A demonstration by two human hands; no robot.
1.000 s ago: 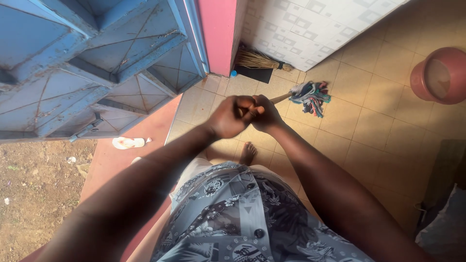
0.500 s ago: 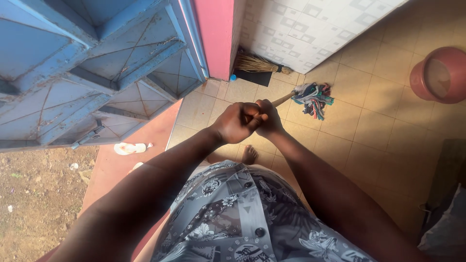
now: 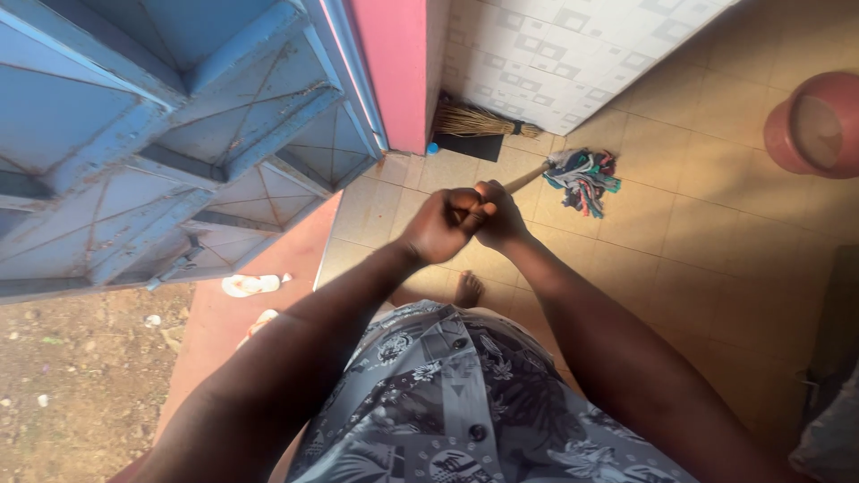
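Both my hands are closed around the top of a wooden mop handle (image 3: pixel 524 180) in front of my chest. My left hand (image 3: pixel 440 225) grips it nearer to me, and my right hand (image 3: pixel 497 215) sits just beyond, touching the left. The handle runs away from me down to a multicoloured rag mop head (image 3: pixel 582 176) resting on the tan floor tiles (image 3: pixel 680 233). One bare foot (image 3: pixel 466 288) shows below my hands on the tiles.
A blue metal door (image 3: pixel 179 134) stands open at the left beside a pink doorframe (image 3: pixel 398 63). A straw broom (image 3: pixel 479 121) and dark dustpan lie against the white tiled wall. A pink basin (image 3: pixel 814 125) sits far right. A sandal (image 3: pixel 250 284) lies on the red step.
My hands and the mop handle have shifted slightly right and down in view. The mop head has slid a little to the right across the tiles.
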